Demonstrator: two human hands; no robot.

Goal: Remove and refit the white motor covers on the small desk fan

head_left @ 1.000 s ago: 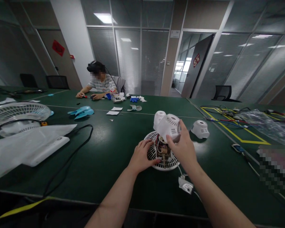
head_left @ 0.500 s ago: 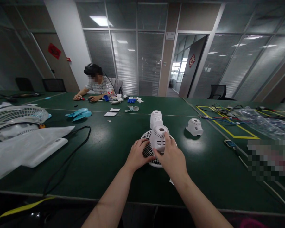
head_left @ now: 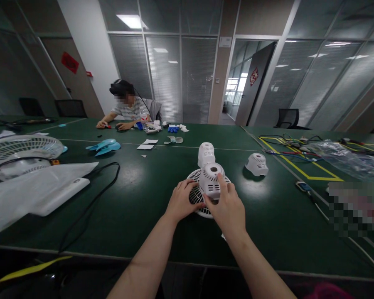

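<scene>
Plastic shapes fill the head view. The right hand (head_left: 227,209) wraps its fingers (head_left: 222,189) around a white domed cap (head_left: 209,176) with slots along its sides, gripping it from the near side. Under those fingers a small round white grille (head_left: 193,195) of thin ribs lies flat on the matt green table (head_left: 143,199). The left hand (head_left: 182,203) curls its fingers over the grille's left rim and holds it.

There are three caps: the gripped one, a second (head_left: 206,153) just beyond the fingertips, and a third (head_left: 257,163) well to their right. There are two grilles, the larger one (head_left: 21,147) far to the left of the fingers. Also to their left lie one black cord (head_left: 102,182), one glossy white bag (head_left: 25,191) and one blue fan blade (head_left: 104,146). One seated person (head_left: 127,109) works far beyond.
</scene>
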